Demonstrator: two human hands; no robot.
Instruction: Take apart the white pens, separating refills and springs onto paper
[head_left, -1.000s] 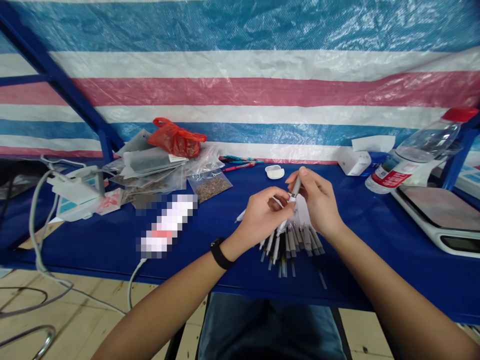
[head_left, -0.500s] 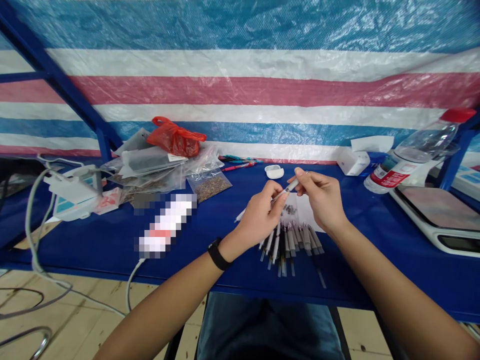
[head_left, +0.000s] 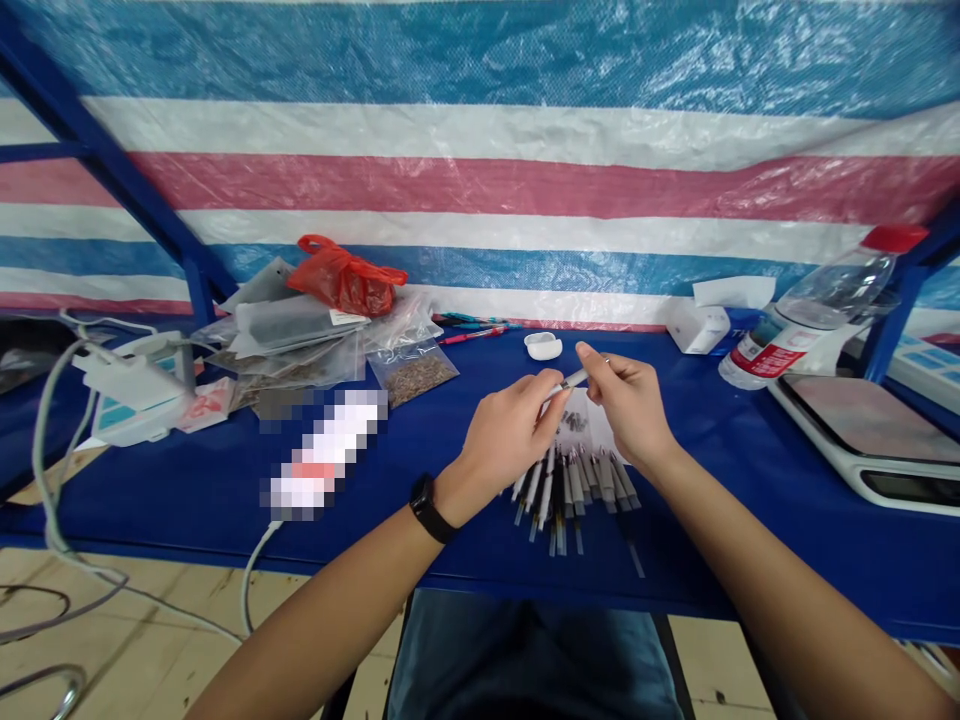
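The left hand (head_left: 506, 435) and right hand (head_left: 630, 405) meet above a fanned pile of matching tubes (head_left: 574, 495), their fingers closed in a pinch on a slim pen-like tube (head_left: 571, 380). The tube lies nearly level between them, above a white paper sheet (head_left: 600, 425). It should weigh very little and feel stiff, perhaps brittle, and its smooth barrel could slip, so a light pinch along the middle looks the safest hold. A black wristband (head_left: 429, 508) circles the left wrist. The blue counter (head_left: 187, 510) carries a heap of plastic bags (head_left: 300, 335) and a red plastic bag (head_left: 346, 280) to the far left, a small white case (head_left: 543, 346) beyond the hands, and a digital scale (head_left: 862, 430) and red-capped plastic bottle (head_left: 825, 300) to the right. A striped tarpaulin (head_left: 480, 185) hangs along the far side, and cables (head_left: 52, 500) trail down to the pale floor (head_left: 150, 640).
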